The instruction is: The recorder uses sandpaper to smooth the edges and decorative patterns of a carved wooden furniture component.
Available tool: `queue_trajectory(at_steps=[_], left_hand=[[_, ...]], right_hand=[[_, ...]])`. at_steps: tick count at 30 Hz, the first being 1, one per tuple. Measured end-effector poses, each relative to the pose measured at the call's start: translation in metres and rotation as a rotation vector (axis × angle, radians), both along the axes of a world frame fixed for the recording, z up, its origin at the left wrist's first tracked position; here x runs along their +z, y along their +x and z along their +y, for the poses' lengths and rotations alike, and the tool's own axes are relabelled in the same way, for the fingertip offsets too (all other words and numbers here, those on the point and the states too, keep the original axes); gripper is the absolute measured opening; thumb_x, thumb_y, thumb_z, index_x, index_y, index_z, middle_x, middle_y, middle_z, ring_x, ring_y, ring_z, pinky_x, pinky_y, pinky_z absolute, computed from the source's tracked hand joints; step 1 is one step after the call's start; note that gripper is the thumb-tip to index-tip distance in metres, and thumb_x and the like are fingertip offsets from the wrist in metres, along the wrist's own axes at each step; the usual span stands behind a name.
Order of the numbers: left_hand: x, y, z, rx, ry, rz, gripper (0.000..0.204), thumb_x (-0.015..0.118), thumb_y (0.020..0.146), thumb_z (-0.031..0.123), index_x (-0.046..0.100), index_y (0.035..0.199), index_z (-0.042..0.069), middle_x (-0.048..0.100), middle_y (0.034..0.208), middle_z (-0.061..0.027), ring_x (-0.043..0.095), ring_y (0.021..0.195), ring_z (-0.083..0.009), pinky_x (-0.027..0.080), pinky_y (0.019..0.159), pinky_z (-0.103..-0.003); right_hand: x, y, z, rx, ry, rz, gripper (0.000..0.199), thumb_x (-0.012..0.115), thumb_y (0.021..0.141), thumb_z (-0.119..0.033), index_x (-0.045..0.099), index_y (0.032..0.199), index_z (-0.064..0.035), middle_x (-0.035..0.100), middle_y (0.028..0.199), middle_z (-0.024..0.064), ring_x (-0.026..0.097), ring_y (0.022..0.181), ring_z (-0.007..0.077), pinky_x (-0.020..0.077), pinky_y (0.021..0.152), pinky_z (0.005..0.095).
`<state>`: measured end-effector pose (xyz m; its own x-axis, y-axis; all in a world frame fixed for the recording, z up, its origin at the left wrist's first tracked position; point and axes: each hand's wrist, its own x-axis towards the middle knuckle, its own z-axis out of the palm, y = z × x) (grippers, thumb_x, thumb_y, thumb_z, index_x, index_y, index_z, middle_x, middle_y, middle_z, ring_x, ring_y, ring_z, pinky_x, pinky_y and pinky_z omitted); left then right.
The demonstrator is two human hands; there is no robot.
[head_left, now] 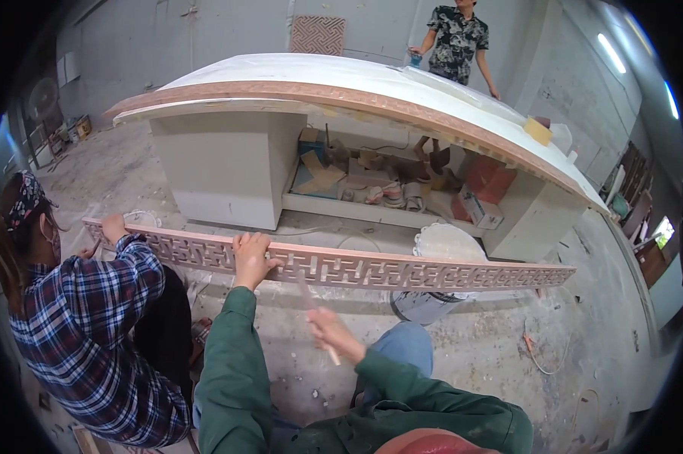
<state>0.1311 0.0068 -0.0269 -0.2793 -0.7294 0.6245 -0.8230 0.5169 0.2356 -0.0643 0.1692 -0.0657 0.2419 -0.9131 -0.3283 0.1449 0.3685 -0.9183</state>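
Note:
A long, pinkish-brown fretwork panel (pixel 371 268) stretches across in front of me, standing on its long edge. My left hand (pixel 252 259) is closed over its top edge, left of the middle. Below the panel, my right hand (pixel 334 333) grips a thin, file-like stick (pixel 334 356) with a pale handle end. Its narrow grey upper part reaches up to the panel's cut-out openings; whether it goes into one, I cannot tell. To my left, a person in a plaid shirt (pixel 91 295) has a hand (pixel 114 227) on the panel's left end.
A large white-topped table (pixel 281 72) with a brown edge stands beyond the panel, clutter on a low shelf (pixel 318 204) beneath. A bucket (pixel 424 306) sits under the panel, near a pale round disc (pixel 447 240). An orange-ended cable (pixel 529 344) lies right. Another person (pixel 458 41) stands behind the table.

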Motion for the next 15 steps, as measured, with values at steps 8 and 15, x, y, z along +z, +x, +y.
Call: queue_trajectory(at_steps=[8,15], left_hand=[[0.007,-0.009,-0.005,-0.029,-0.098,-0.009,0.049,0.083,0.052,0.033,0.055,0.084,0.01,0.055,0.085,-0.0046,0.05,0.09,-0.0275,0.033,0.089,-0.041],[0.009,-0.017,0.024,0.143,-0.187,-0.011,0.07,0.083,0.057,0.031,0.052,0.114,0.005,0.054,0.117,-0.0117,0.048,0.109,-0.0322,0.031,0.099,-0.046]], right_hand=[[0.089,-0.129,-0.098,-0.455,-1.03,0.981,0.027,0.045,0.097,-0.029,0.046,0.088,-0.0041,0.06,0.066,0.0201,0.06,0.066,0.0439,0.0421,0.057,0.0534],[0.06,-0.126,-0.099,-0.351,-0.941,1.279,0.023,0.05,0.093,-0.026,0.051,0.085,-0.0047,0.064,0.07,0.0179,0.062,0.069,0.0376,0.0415,0.07,0.0483]])
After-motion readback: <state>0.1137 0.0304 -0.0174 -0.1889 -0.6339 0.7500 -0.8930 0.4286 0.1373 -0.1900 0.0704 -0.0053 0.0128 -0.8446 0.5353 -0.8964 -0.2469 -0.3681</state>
